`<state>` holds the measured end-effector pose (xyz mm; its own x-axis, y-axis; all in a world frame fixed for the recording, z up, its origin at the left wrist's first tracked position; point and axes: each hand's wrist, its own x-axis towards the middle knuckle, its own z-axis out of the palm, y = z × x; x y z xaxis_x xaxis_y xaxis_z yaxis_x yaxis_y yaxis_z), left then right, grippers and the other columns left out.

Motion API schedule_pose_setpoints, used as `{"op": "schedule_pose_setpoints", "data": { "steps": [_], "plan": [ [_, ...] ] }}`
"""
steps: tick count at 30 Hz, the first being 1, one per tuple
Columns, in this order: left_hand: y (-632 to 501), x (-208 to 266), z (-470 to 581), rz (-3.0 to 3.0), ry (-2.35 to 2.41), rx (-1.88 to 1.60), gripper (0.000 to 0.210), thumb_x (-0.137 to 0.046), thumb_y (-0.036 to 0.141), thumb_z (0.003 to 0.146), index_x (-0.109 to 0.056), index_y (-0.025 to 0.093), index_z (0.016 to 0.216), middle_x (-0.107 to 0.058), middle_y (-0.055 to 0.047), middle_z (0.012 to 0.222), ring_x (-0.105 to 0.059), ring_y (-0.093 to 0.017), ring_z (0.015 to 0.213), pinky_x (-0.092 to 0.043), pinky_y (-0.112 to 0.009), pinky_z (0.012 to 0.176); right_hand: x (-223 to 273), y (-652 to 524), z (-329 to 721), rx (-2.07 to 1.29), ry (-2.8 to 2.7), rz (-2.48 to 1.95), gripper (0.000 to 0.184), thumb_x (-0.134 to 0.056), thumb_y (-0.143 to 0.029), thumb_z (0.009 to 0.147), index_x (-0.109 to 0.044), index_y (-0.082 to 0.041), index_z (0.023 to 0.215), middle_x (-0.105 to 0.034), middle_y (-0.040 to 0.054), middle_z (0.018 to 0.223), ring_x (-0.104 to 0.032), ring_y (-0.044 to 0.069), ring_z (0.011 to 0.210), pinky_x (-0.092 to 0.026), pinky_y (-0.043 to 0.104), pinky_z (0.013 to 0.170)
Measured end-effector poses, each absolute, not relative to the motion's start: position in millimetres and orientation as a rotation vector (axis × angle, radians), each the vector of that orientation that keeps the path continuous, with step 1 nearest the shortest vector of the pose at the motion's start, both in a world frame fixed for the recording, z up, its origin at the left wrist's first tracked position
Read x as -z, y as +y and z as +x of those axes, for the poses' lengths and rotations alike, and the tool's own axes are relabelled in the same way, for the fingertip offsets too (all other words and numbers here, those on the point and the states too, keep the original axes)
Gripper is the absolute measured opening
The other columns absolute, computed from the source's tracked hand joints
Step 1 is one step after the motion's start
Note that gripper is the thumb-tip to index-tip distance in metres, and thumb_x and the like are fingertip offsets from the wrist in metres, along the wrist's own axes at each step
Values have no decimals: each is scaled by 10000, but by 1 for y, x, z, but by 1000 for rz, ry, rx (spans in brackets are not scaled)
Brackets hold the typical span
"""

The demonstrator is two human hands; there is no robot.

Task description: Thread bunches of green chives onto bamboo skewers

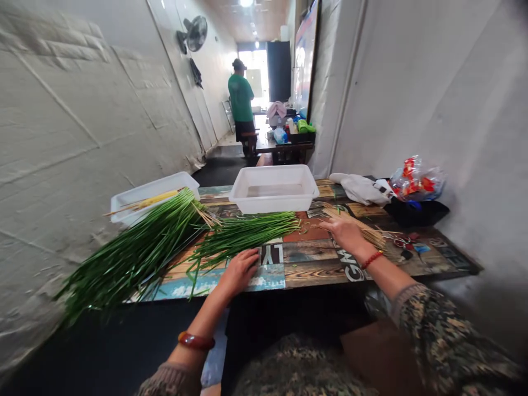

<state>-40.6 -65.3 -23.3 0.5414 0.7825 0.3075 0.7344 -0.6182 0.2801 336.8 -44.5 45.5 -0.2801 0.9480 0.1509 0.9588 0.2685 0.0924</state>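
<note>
A bunch of green chives [251,231] lies across the middle of the table, its cut ends to the right. My left hand [241,269] rests at the near edge of this bunch, palm down with fingers stretched out. To the left, a larger heap of chives [140,247] hangs over the table's front edge. My right hand [345,234] is over a pile of thin bamboo skewers [369,232], touching them, with its fingers extended leftward. Whether a single skewer sits at its fingertips is hard to make out.
A white plastic tub [274,190] stands behind the chives. Another white tub [154,187] at left holds yellowish sticks. Right are a white cloth [361,188], a plastic bag [418,181] and scissors [406,240]. A person in green [241,99] stands far back.
</note>
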Motion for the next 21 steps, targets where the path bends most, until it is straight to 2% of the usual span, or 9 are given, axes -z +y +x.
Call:
{"op": "schedule_pose_setpoints", "data": {
  "steps": [3, 5, 10, 12, 14, 18, 21],
  "plan": [
    [-38, 16, -50, 2698, 1478, -539, 320, -550, 102, 820, -688, 150, 1104, -635, -138, 1256, -581, -279, 1171, -467, -473, 1027, -49, -53, 336, 210, -2334, -1842, 419, -338, -187, 992, -567, -283, 1329, -676, 70, 1172, -626, 191, 1005, -438, 269, 762],
    [-30, 10, -50, 2732, 1533, -538, 327, -522, 73, 822, -695, 154, 1087, -656, -122, 1209, -593, -268, 1130, -482, -449, 1003, -51, -60, 335, 165, -2286, -1812, 415, -322, -208, 1000, -576, -274, 1321, -671, 66, 1201, -628, 188, 1029, -449, 260, 785],
    [-42, -5, -29, 2733, 1630, -711, 234, -509, 121, 866, -701, 160, 994, -690, -101, 1004, -605, -250, 950, -523, -413, 863, -49, -69, 328, 61, -2343, -1830, 447, -361, -146, 962, -591, -324, 1302, -706, 49, 1034, -676, 175, 867, -451, 238, 670],
    [-51, -12, -11, 2742, 1565, -755, 219, -499, 144, 884, -694, 171, 980, -686, -95, 971, -600, -239, 910, -519, -415, 855, -48, -66, 321, 67, -2335, -1864, 478, -354, -128, 955, -564, -338, 1330, -700, 48, 1046, -679, 174, 858, -444, 232, 637],
    [-57, -19, 11, 2740, 1428, -766, 245, -505, 155, 889, -668, 195, 1068, -678, -82, 1021, -597, -231, 949, -516, -407, 879, -49, -60, 307, 95, -2334, -1846, 492, -353, -131, 957, -527, -352, 1360, -690, 49, 1083, -676, 173, 879, -445, 228, 633],
    [-49, -26, 52, 2618, 1301, -850, 445, -560, 113, 835, -553, 216, 1268, -604, -87, 1224, -579, -222, 1092, -498, -392, 966, -56, -49, 270, 100, -2453, -1721, 508, -385, -132, 949, -469, -342, 1403, -695, 55, 1056, -678, 170, 856, -461, 229, 656],
    [-33, -20, 68, 2560, 1316, -863, 487, -566, 100, 816, -527, 195, 1292, -581, -106, 1252, -567, -228, 1131, -489, -400, 984, -59, -47, 251, 66, -2496, -1650, 426, -373, -166, 969, -538, -274, 1347, -701, 81, 1062, -677, 176, 883, -478, 238, 709]
  ]
}}
